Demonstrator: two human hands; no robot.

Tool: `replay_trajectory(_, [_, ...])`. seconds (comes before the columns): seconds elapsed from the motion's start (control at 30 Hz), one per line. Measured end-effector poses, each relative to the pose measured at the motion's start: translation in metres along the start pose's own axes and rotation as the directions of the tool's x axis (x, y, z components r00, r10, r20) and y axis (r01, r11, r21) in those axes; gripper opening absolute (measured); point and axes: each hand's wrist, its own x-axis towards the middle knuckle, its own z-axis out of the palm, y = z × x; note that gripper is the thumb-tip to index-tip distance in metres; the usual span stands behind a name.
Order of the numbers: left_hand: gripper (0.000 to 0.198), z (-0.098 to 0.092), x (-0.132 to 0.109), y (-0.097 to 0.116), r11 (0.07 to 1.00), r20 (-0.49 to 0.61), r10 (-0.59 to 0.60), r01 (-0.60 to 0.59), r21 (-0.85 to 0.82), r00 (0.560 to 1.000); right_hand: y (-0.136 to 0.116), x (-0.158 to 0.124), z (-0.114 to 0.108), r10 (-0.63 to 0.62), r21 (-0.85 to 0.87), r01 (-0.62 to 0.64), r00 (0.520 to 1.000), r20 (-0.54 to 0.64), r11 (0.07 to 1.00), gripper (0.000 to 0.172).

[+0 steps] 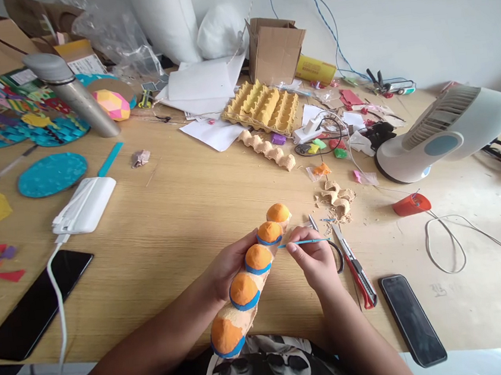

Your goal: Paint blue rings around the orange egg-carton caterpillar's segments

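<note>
My left hand (225,267) is wrapped round a strip of egg-carton cups (250,274) whose domes are painted orange and ringed with blue. The strip runs from my chest out over the wooden table (181,212). My right hand (314,258) pinches a thin blue strand (305,242) and holds its end against the second cup from the far end. Just right of that hand lie scissors (334,244) and a red utility knife (355,266).
A black phone (412,318) lies near the front edge on the right, another (34,305) on the left with a white power bank (84,205). A white fan (446,131), a yellow egg tray (262,107), carton scraps (336,196), a grey flask (73,93) and paper crafts crowd the back.
</note>
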Motion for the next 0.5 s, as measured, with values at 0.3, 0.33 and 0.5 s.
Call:
replay_trajectory(0.3, [0.030, 0.0066, 0.0004, -0.0028, 0.999, -0.016, 0.007, -0.007, -0.032, 1.000, 0.0079, -0.0063, 0.0045, -0.026, -0.073, 0.026, 1.000, -0.009, 0.997, 0.029])
replay_trajectory(0.33, [0.029, 0.0071, 0.0004, -0.0029, 0.999, -0.022, 0.020, -0.020, -0.028, 1.000, 0.0085, -0.0066, 0.0049, -0.033, -0.081, 0.032, 0.999, -0.009, 0.996, 0.028])
replay_trajectory(0.5, [0.029, 0.0075, 0.0001, -0.0035, 0.999, 0.009, 0.024, -0.024, -0.034, 1.000, 0.0103, -0.0065, 0.0061, -0.067, -0.095, 0.067, 0.998, -0.005, 0.993, 0.024])
